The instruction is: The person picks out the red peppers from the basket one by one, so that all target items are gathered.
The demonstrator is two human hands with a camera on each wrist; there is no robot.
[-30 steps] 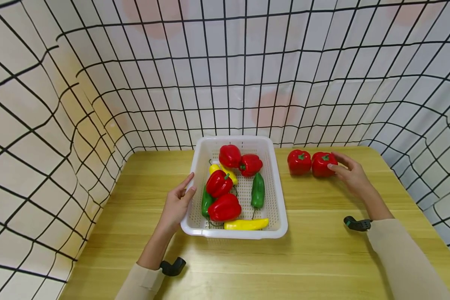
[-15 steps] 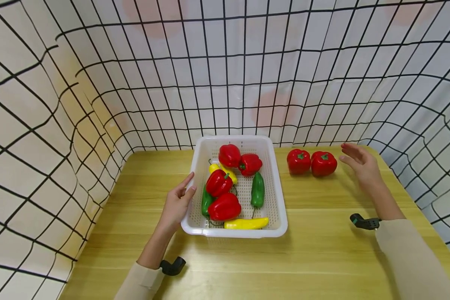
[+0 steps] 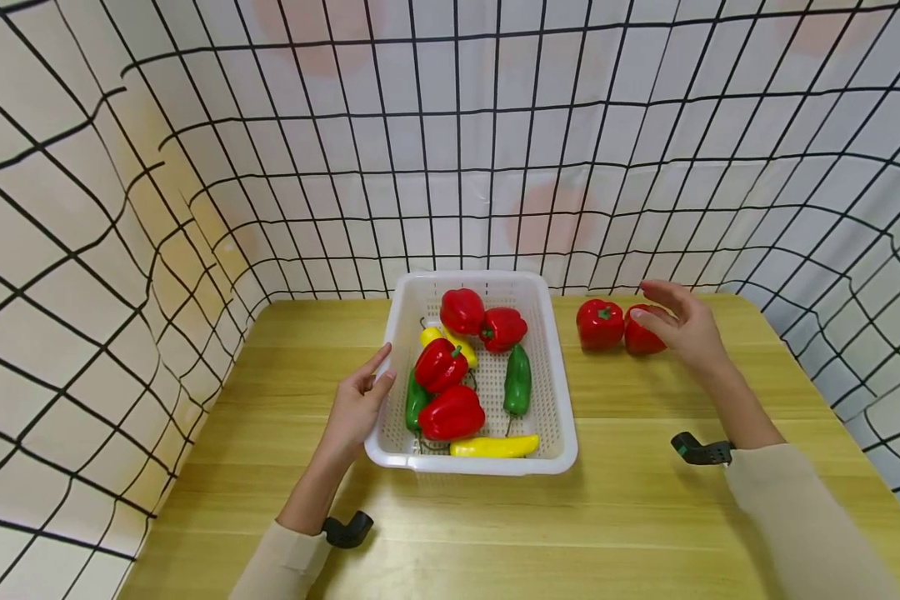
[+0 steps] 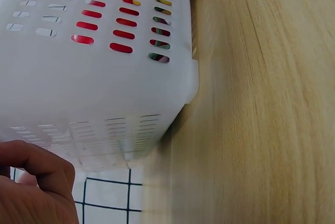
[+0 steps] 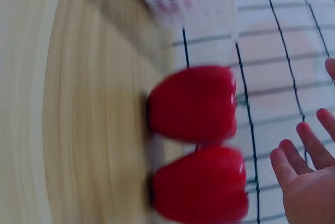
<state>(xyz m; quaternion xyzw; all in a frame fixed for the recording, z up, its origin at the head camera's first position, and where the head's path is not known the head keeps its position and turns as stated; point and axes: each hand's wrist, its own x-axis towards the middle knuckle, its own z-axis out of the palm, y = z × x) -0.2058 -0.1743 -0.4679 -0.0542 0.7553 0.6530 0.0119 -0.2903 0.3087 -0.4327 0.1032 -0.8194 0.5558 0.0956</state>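
Observation:
A white perforated plastic basket point(image 3: 562, 392) sits mid-table. Inside lie several red bell peppers point(image 3: 452, 413), green chili peppers point(image 3: 518, 381) and yellow chili peppers point(image 3: 494, 447). My left hand point(image 3: 355, 408) holds the basket's left rim, thumb over the edge and fingers along the outer wall; the left wrist view has that hand point(image 4: 36, 187) at the wall. Two more red bell peppers stand upright right of the basket, a left one point(image 3: 600, 325) beside a right one point(image 3: 641, 335). My right hand point(image 3: 686, 332) hovers over the right one, partly covering it. Its fingers point(image 5: 313, 148) are spread apart from both in the right wrist view.
The wooden table point(image 3: 487, 542) carries everything. A white cloth with a black grid point(image 3: 450, 142) surrounds it at the back and sides. Black wrist devices point(image 3: 701, 450) and light sleeves show on both arms.
My right hand was touching the right bell pepper, drew away to the right, then came back left above it. The left hand and basket stayed in place.

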